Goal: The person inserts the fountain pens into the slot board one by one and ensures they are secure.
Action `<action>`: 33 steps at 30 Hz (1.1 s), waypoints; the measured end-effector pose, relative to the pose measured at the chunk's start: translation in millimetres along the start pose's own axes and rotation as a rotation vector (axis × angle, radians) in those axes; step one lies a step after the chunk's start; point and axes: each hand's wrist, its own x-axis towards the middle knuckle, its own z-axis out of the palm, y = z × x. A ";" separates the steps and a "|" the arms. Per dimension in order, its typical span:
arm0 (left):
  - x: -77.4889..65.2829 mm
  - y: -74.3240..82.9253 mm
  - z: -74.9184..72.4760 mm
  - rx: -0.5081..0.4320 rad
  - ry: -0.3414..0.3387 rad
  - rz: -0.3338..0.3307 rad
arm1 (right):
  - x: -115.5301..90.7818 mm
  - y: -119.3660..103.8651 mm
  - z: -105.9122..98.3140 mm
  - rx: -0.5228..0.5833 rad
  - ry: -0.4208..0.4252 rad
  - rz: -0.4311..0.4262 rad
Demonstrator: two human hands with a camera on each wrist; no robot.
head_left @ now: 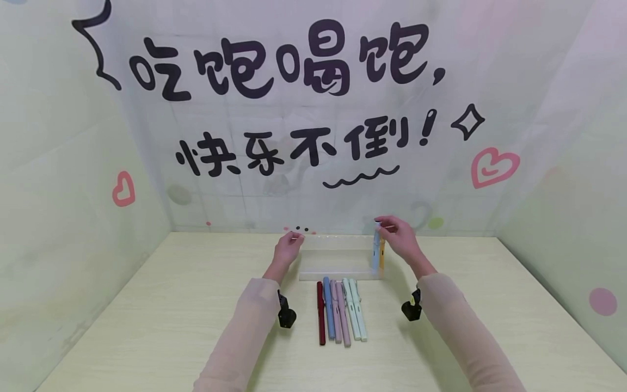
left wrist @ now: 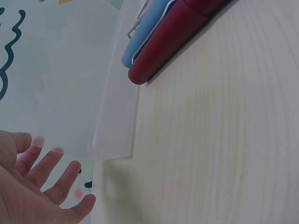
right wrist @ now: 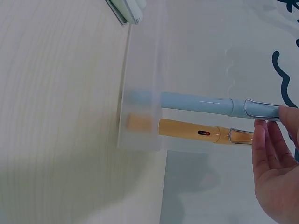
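Observation:
My right hand (head_left: 399, 237) pinches the cap end of a light blue pen (right wrist: 201, 103) between thumb and fingers. That pen stands upright, its lower end behind the frosted front wall of a clear plastic pen holder (head_left: 338, 276). Close beside it, an orange pen (right wrist: 184, 129) also stands in the holder's right end, its cap near my fingers. At the holder's upper left corner, my left hand (head_left: 288, 247) grips the edge with thumb and fingertips. In the left wrist view, these fingers (left wrist: 65, 182) spread slightly behind the clear panel.
Before the holder several pens lie side by side on the wooden table (head_left: 161, 316): a dark red pen (head_left: 321, 313), a blue pen (head_left: 329, 307), purple pens (head_left: 340, 313) and pale green pens (head_left: 355, 310). A printed wall sheet (head_left: 274, 201) rises behind.

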 end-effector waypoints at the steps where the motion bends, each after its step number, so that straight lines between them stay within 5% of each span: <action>1: 0.0 0.0 -0.1 -0.002 -0.001 -0.003 | 0.4 -0.2 0.4 -0.007 0.001 0.003; 33: 0.7 -1.9 1.2 0.001 0.017 -0.001 | 10.9 -0.4 9.6 -0.111 0.057 0.074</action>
